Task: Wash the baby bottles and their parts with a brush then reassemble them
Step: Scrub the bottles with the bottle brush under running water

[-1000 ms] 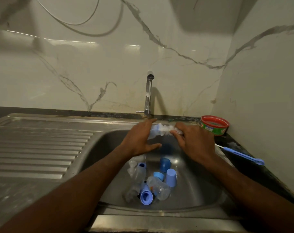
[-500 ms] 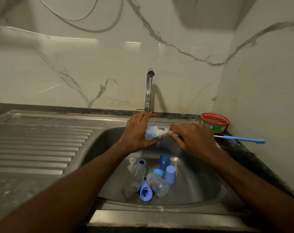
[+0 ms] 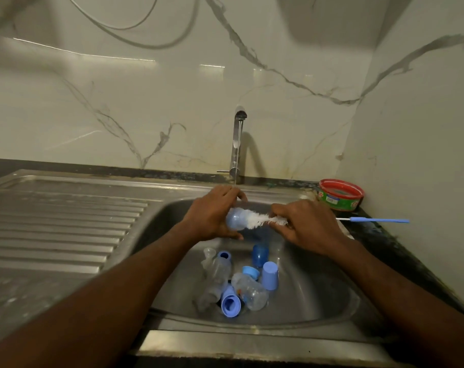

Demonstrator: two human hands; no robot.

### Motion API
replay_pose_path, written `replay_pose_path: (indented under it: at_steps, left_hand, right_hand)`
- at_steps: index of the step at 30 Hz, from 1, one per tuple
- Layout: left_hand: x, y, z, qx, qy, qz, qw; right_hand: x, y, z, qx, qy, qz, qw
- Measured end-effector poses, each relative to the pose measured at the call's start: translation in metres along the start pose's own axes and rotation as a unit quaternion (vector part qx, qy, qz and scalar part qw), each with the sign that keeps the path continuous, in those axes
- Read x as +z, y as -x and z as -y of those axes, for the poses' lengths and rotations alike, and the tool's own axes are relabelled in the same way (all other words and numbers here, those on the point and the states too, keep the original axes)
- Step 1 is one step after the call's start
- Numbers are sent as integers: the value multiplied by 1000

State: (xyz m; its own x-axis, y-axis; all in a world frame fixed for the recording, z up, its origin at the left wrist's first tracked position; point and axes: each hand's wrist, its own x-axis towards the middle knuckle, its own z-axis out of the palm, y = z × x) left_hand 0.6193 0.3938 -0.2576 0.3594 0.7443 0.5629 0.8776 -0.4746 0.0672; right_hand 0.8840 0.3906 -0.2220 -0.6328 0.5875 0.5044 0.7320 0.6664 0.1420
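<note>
- Early going, by the look of it: scrubbing one baby bottle (image 3: 234, 220) over the sink (image 3: 315, 293).
- Left hand (image 3: 212, 216) grip wrapped round that bottle; right hand (image 3: 309, 225) grip pinching the brush (image 3: 262, 221), bristles at its mouth.
- Down in the basin: more bottles (image 3: 249, 290), blue caps (image 3: 270, 275), clear teat (image 3: 209, 253), all waiting.
- Nothing reassembled yet.
- Red tub (image 3: 341, 194) on the worktop, contents unclear.

**Brush drawn partway out of bottle**

Right hand (image 3: 309, 225) has pulled back toward the right; white bristles (image 3: 260, 221) now show between the hands, where a second ago they sat inside the bottle (image 3: 234, 221). Left hand (image 3: 212, 215) has turned the bottle, its rounded end now facing the person. Brush handle (image 3: 379, 220) has levelled out from its downward slant.
</note>
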Motion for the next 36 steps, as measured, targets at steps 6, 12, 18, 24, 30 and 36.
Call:
replay_pose_path:
  at_steps: [6,12,18,24,30,36]
  left_hand:
    - [9,-3,-10,-60,107,18,992]
    - [10,-9,-18,-16,112,34,993]
    - [-7,-10,-1,-9,54,-103,993]
    - [7,0,2,-57,64,-8,996]
    - [17,-8,-17,-36,141,44,988]
    - [2,-9,4,-35,-43,-111,992]
  right_hand:
    - [-1,1,9,46,-13,-109,993]
    - [6,-1,2,225,57,-89,969]
    - [2,-1,4,143,-59,-29,988]
    - [-3,0,9,57,-50,-43,996]
    - [-1,0,-1,219,4,-47,975]
    - [-5,-3,10,99,-105,10,989]
